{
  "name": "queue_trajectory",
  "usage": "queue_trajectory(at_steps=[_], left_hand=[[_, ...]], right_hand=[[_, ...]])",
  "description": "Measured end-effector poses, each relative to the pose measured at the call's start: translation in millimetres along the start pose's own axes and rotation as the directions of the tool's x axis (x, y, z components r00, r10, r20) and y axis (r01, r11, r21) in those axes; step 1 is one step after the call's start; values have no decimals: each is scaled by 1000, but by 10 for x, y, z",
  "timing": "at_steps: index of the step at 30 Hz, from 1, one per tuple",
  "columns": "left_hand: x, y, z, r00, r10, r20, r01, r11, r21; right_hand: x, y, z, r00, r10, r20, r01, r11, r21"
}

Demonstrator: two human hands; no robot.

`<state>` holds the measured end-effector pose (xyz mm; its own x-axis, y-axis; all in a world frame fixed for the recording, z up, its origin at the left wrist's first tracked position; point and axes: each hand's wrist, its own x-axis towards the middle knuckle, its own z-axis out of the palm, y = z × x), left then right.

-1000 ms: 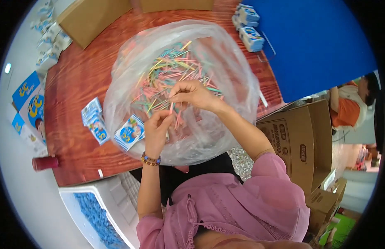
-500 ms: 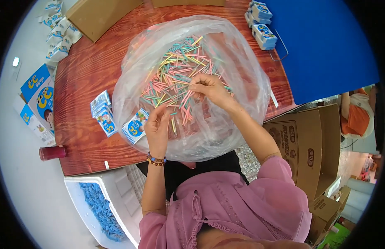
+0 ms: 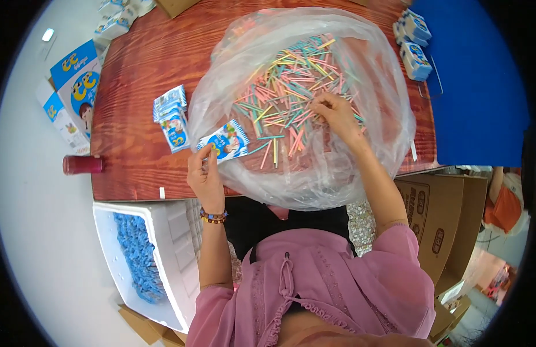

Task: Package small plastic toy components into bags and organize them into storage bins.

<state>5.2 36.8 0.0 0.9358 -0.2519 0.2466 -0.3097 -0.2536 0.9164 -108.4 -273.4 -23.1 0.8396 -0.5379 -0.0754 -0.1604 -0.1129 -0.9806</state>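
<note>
A large clear plastic bag [image 3: 207, 110] lies spread open on the table, holding a heap of thin pastel sticks [image 3: 279, 87] in pink, yellow and blue-green. Over the heap's right side, my right hand [image 3: 340, 118] is closed in a pinch among the sticks; what its fingertips hold, if anything, is hidden. On the bag's near left rim rests a blue and white printed packet [image 3: 230, 141]. My left hand [image 3: 205, 179], with a beaded bracelet on its wrist, has its fingers closed at the packet's left edge. Further left lie more such packets [image 3: 174, 124].
Stacked small packs [image 3: 415, 43] stand at the far right beside a blue panel [image 3: 476, 87]. A red cup [image 3: 83, 165] sits by the table's left edge. Below it is a white foam box [image 3: 158, 254] of blue pieces. Cardboard boxes [image 3: 435, 214] stand at the right.
My left hand has moved left from the near side of the stick heap to the packet, which has turned slightly. My right hand stays pinched over the heap. The whole view has shifted.
</note>
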Motion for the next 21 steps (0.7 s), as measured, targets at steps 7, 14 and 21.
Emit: queue_trajectory(at_steps=[7, 14, 21], left_hand=[[324, -305, -294, 964, 56, -261, -5, 982, 189], [913, -776, -585, 956, -107, -272, 253, 769, 587], [974, -855, -469, 957, -44, -286, 189, 844, 502]], right_hand=[[-18, -47, -80, 996, 1, -94, -7, 998, -55], [-3, 7, -61, 1000, 10, -28, -11, 998, -61], [-26, -9, -122, 999, 12, -49, -20, 988, -155]])
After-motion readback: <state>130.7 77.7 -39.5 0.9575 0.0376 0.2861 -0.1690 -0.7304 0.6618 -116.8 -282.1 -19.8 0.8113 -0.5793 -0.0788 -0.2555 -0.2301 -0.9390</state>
